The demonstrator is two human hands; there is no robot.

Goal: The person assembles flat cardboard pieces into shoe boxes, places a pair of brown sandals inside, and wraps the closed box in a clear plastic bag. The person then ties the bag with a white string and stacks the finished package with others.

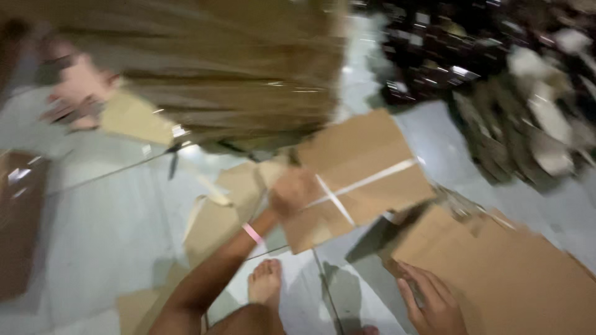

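While our left hand grips the taped cardboard panel at its near edge, lifting it off the floor, our right hand rests open, steadying the cardboard box.

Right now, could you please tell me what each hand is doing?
Left hand: closed on the taped cardboard sheet, holding it up.
Right hand: fingers flat on the cardboard box, open, gripping nothing.
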